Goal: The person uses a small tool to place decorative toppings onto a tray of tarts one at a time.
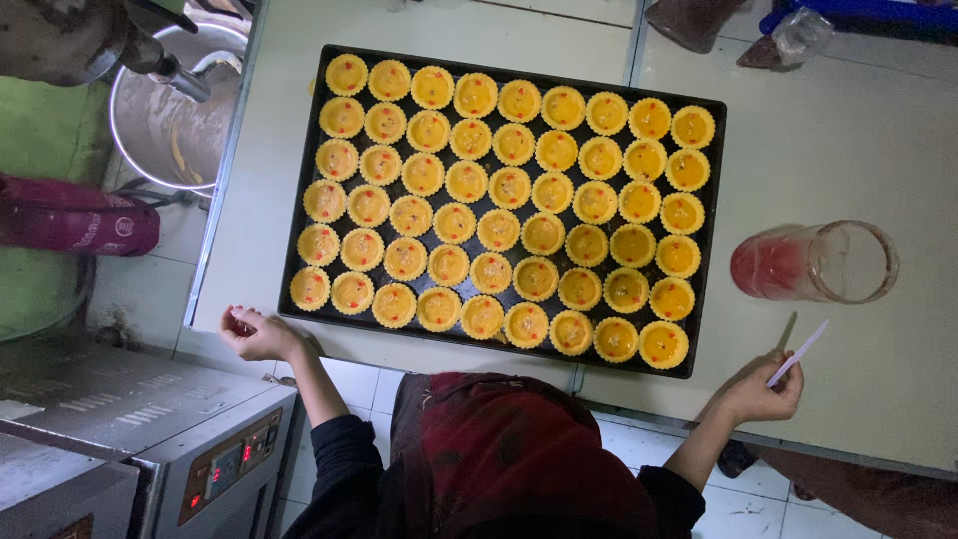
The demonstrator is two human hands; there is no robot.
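Observation:
A black baking tray [299, 200] on the white table holds several rows of small yellow tarts [499, 190]. The tarts towards the left carry red bits; those at the right look plain. My left hand [254, 334] rests at the table's front edge by the tray's near left corner, fingers curled around small red bits [239, 323] in the palm. My right hand [763, 391] sits right of the tray's near right corner and pinches a thin white stick [800, 351]. A glass jar [813, 262] with red contents lies on its side just beyond that hand.
A metal mixing bowl [175, 110] under a mixer head stands left of the table. A pink bundle [75, 215] lies further left, and a grey machine with a control panel [150, 439] is at the bottom left. Plastic bags [778, 35] sit at the table's far right.

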